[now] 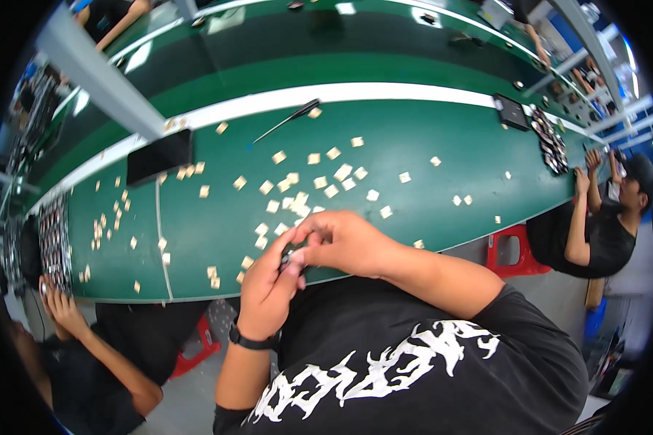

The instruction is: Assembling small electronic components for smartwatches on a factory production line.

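My left hand (267, 290) and my right hand (342, 243) meet at the near edge of the green table (428, 138). Both pinch one small dark part (289, 257) between their fingertips; most of it is hidden by the fingers. A black watch sits on my left wrist. Just beyond my hands, several small beige square pieces (297, 199) lie scattered over the table top.
A dark flat tray (159, 156) and a black pen-like tool (286, 119) lie farther back. A person on the left works at a tray of small parts (54, 239); another sits at the right by a similar tray (550, 141). Red stools (511, 250) stand below.
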`<state>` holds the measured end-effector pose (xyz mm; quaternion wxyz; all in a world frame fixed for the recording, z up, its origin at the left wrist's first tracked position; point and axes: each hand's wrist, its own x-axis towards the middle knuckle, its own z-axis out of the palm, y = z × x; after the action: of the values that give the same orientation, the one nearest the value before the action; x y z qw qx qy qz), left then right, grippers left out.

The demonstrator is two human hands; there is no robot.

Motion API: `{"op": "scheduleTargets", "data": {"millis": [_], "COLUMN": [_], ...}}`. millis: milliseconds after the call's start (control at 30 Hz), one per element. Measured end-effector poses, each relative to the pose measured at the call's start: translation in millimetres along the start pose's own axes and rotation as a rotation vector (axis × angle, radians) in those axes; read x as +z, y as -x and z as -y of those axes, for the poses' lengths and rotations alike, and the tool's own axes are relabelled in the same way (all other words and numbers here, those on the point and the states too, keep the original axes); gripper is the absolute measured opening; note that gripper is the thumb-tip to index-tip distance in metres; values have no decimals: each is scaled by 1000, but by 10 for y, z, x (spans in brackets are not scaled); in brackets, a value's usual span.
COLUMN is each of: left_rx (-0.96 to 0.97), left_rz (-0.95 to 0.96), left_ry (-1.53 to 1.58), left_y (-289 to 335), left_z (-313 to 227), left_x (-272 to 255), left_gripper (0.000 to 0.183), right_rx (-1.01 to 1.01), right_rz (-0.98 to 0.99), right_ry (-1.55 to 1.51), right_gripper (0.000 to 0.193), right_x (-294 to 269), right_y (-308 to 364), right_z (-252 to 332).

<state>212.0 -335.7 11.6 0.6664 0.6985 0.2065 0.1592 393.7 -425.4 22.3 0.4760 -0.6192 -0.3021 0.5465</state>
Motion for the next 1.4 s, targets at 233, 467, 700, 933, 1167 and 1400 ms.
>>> {"op": "scheduleTargets", "data": {"millis": [233,467,700,933,1167,1400], "left_rx": [-113,-150,-237,-270,-379,-83], "left_rz": [-641,-862,-946,-898,-931,-666], "left_ry": [120,-711,-566,-973,-1657,-614], "left_y": [397,562,536,475,420,-103], "left_z": [87,15,151,165,-7,-603], "left_x": [-456,-1853,-2255,-2342,-2170,-785], "left_gripper": [37,35,36,41,39,42], "right_rx": [-212,-4,108,277,226,-567], "right_rz": [-485,-1706,-1700,-1538,-1554,-1038], "right_ry": [135,1059,1195,1499,1595,1563], "right_gripper": [23,31,27,17,19,20], "right_x": [-1363,-4026,-4964,-5537,-5498,-3314], "right_y": [481,1575,1546,1340,1624,1381], "right_z": [-85,-771,-714,-568,-600,106]}}
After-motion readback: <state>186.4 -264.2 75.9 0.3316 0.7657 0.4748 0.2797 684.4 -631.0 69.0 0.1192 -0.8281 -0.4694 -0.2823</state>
